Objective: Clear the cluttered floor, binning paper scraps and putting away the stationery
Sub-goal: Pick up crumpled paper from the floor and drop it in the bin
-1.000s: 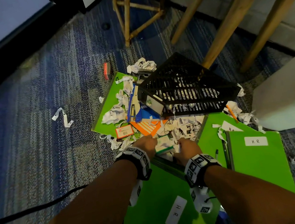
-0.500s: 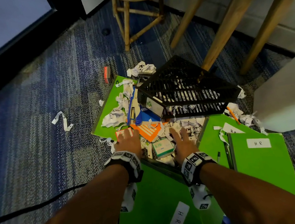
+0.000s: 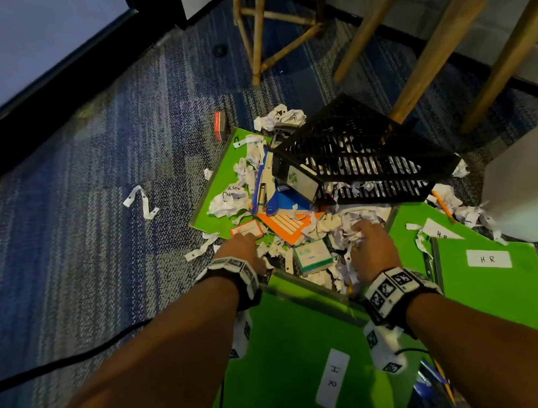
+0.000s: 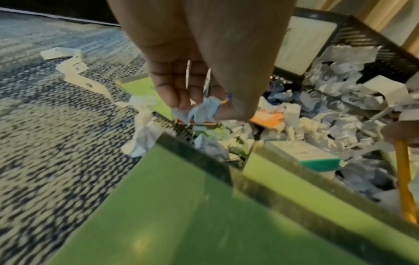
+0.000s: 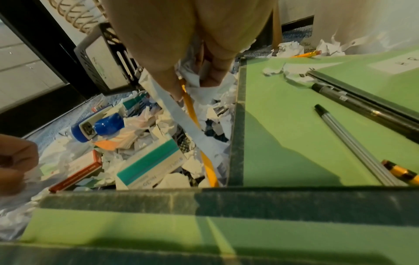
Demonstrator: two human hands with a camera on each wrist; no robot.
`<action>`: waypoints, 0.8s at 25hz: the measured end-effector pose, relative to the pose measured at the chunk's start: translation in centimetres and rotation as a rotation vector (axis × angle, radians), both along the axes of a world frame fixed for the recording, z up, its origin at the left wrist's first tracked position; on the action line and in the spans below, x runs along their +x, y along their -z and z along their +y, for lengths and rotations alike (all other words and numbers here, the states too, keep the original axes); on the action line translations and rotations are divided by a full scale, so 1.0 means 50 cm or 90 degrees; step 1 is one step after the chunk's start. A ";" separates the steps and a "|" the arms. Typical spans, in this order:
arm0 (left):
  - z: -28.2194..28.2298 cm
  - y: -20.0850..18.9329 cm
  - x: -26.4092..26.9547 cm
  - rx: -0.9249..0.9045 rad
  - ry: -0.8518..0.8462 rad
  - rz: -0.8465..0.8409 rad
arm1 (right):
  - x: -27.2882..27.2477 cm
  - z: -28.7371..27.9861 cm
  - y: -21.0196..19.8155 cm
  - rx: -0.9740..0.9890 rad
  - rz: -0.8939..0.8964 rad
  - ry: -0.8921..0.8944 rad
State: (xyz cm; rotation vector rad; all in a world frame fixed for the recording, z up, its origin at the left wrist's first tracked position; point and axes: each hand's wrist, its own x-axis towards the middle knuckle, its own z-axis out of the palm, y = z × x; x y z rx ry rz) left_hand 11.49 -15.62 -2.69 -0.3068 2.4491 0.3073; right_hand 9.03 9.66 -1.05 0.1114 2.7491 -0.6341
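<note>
Floor clutter beside the tipped black mesh basket (image 3: pixel 362 152), taken here as the landmark. A heap of paper scraps (image 3: pixel 350 223) is spread from the basket's open mouth toward the viewer, over green folders (image 3: pixel 298 348).

The left hand (image 4: pixel 195 75) is shown on the viewer's side of the basket, to the heap's left; a crumpled scrap (image 4: pixel 199 110) is pinched between its curled fingers and thumb. The right hand (image 5: pixel 192 44) is sunk into the heap just short of the basket's near edge; its fingers are closed on white scraps and a long paper strip (image 5: pixel 181 116), and a yellow pencil (image 5: pixel 197 129) is caught in the same grasp.

The pencil's long axis is seen to run from the right fingers back toward the wrist, away from the basket. A teal-banded box (image 3: pixel 313 255) lies between the two hands, about equally near to both. Separation of pencil from paper is judged necessary before binning; the right hand already holds both.
</note>
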 end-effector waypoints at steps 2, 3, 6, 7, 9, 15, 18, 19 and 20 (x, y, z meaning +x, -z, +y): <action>0.015 -0.024 -0.016 0.016 0.003 0.043 | -0.001 0.008 -0.021 -0.024 0.048 0.007; 0.022 -0.040 -0.029 0.011 0.003 0.059 | -0.003 0.013 -0.033 -0.035 0.059 0.011; 0.057 -0.114 -0.068 -0.032 0.085 0.072 | -0.023 0.038 -0.084 -0.069 0.048 0.029; 0.077 -0.143 -0.082 -0.051 0.153 0.069 | -0.033 0.050 -0.108 -0.076 0.046 0.028; 0.131 -0.200 -0.102 -0.050 0.289 0.055 | -0.054 0.080 -0.157 -0.097 0.062 0.026; 0.311 -0.358 -0.153 0.259 0.327 0.098 | -0.066 0.202 -0.309 -0.254 0.127 0.082; 0.414 -0.444 -0.185 0.420 0.275 0.242 | -0.058 0.307 -0.398 -0.293 0.210 0.155; 0.446 -0.468 -0.198 0.476 0.247 0.276 | -0.061 0.345 -0.431 -0.295 0.251 0.176; 0.474 -0.489 -0.209 0.524 0.221 0.303 | -0.068 0.380 -0.460 -0.295 0.289 0.197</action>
